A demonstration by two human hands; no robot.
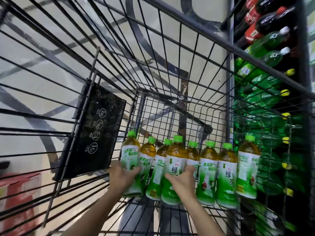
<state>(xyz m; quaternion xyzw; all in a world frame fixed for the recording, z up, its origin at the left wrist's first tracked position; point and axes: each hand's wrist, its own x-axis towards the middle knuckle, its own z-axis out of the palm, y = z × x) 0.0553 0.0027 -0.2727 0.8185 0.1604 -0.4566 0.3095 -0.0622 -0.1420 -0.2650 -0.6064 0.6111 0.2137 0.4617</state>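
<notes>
Both hands were down inside the cart point(170, 19), at its near end. The left hand point(121, 176) was wrapped round the lower half of the leftmost tea bottle point(130, 157), fingers curled over the label. The right hand point(183, 180) had hold of the front tea bottle point(174, 160), the one standing a bit forward of the rest, with the thumb on one side and the fingers on the other. Both bottles were upright on the cart's wire floor with their caps on.

The other tea bottles point(226, 176) ran in a row across the cart floor to its right wall, packed shoulder to shoulder.

Here's what I'd have worried about. Both grips sat low, so a quick lift could let a bottle tip at the top and knock its neighbours. With the row that tight, one knock might topple several. The floor is open wire too, so I reckon a base set down carelessly could catch a gap and lean.

Further along, a black sign panel point(95, 132) hung on the cart's left wall, close enough to clip when swinging a bottle out that way. Beyond the cart's right wall were racks of soda bottles point(265, 45), and a red box point(18, 193) sat outside its left wall.
</notes>
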